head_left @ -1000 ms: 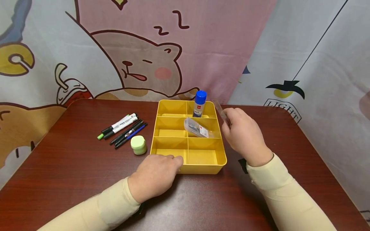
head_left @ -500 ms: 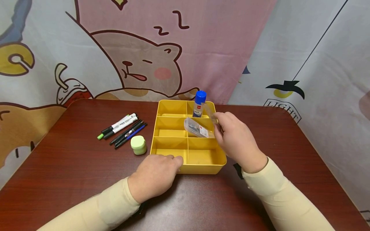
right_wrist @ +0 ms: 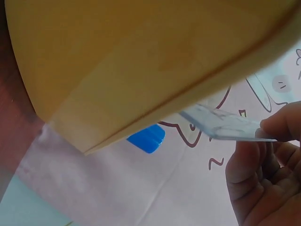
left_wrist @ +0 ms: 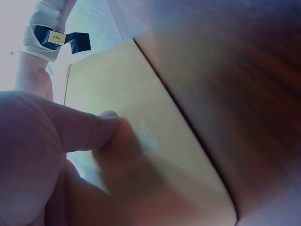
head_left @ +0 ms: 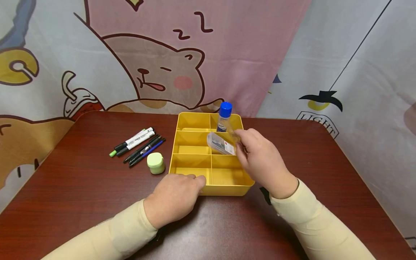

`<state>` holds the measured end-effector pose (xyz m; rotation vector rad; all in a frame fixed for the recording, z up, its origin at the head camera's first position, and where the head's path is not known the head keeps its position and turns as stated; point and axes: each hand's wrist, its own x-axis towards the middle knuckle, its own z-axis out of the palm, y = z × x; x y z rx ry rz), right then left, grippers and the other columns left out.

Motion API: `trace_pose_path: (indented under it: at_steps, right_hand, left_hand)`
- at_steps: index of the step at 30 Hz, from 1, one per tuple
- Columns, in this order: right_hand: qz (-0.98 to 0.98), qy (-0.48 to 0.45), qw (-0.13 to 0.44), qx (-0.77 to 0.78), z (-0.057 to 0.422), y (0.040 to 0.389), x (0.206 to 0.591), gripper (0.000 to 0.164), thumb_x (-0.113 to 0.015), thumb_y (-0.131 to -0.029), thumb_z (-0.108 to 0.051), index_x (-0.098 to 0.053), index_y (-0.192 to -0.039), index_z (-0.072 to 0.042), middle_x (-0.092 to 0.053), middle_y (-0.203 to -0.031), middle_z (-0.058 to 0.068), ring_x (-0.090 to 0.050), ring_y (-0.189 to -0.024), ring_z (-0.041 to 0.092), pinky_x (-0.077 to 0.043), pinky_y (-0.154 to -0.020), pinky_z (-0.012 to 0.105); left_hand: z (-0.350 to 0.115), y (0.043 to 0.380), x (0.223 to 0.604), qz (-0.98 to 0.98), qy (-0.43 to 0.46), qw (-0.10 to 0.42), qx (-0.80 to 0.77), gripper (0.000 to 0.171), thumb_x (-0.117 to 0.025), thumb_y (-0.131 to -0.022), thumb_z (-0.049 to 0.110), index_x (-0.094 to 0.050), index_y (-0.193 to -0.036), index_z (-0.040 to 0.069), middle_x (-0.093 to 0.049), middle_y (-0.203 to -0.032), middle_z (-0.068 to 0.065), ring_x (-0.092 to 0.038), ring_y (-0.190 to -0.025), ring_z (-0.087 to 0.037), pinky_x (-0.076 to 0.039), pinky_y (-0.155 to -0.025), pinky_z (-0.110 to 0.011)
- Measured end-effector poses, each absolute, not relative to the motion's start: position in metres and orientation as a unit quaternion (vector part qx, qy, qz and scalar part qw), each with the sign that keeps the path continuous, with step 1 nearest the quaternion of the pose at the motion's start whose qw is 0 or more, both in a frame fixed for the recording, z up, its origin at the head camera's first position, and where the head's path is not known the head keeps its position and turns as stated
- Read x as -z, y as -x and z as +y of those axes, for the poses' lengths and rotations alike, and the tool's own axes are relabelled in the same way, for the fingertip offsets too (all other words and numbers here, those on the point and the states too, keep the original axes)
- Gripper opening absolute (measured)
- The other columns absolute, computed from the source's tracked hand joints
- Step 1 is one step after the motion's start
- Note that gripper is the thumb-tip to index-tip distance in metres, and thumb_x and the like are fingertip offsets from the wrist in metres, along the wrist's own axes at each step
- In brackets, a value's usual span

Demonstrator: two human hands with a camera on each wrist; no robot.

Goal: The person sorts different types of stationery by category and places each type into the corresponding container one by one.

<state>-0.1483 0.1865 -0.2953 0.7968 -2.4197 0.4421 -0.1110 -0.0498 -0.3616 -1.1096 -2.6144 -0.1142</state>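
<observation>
A yellow six-compartment organizer box [head_left: 227, 190] stands on the table. My left hand [head_left: 177, 196] grips its front wall, fingers over the rim; in the left wrist view the thumb [left_wrist: 91, 132] presses the outside. My right hand [head_left: 261, 159] is above the box's right side, pinching a thin clear plastic piece [right_wrist: 221, 123] between thumb and fingers. That piece slants over the right-hand compartments, its lower end hidden by the hand. A blue-capped glue stick [head_left: 225, 110] stands upright in the back right compartment. A clear plastic case [head_left: 221, 143] with a label leans in the middle right one.
Left of the box lie white markers [head_left: 139, 141] and several dark and blue pens [head_left: 147, 150]. A small light-green lidded jar [head_left: 156, 164] stands close to the box's left wall. A printed cloth [head_left: 247, 54] hangs behind the brown table [head_left: 325, 180].
My right hand has moved left with the clear plastic piece, from beside the box to over its right compartments, and slightly lower. My left hand and the box have stayed in place.
</observation>
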Motion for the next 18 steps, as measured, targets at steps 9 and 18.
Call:
trace_pose_path:
  at_steps: [9,18]
  right_hand:
    - [-0.898,-0.318,0.257,-0.162,0.183,0.149,0.302,0.026,-0.060,-0.084,-0.008,-0.055,-0.110,-0.005,-0.055,-0.089,0.005,-0.043,-0.074,0.014,-0.049,-0.059,0.031]
    - [-0.893,-0.329,0.258,-0.166,0.181,0.151,0.308,0.026,-0.058,-0.085,-0.008,-0.055,-0.111,-0.007,-0.058,-0.096,0.007,-0.048,-0.080,0.015,-0.051,-0.064,0.036]
  left_hand:
    - [-0.050,0.111,0.362,-0.910,0.385,0.148,0.039,0.015,-0.055,-0.079,0.012,-0.044,-0.072,0.021,-0.046,-0.057,0.005,-0.046,-0.046,-0.014,-0.036,-0.037,-0.034]
    - [-0.050,0.111,0.361,-0.910,0.386,0.146,0.035,0.015,-0.054,-0.079,0.012,-0.044,-0.073,0.021,-0.045,-0.057,0.005,-0.045,-0.046,-0.014,-0.035,-0.037,-0.034]
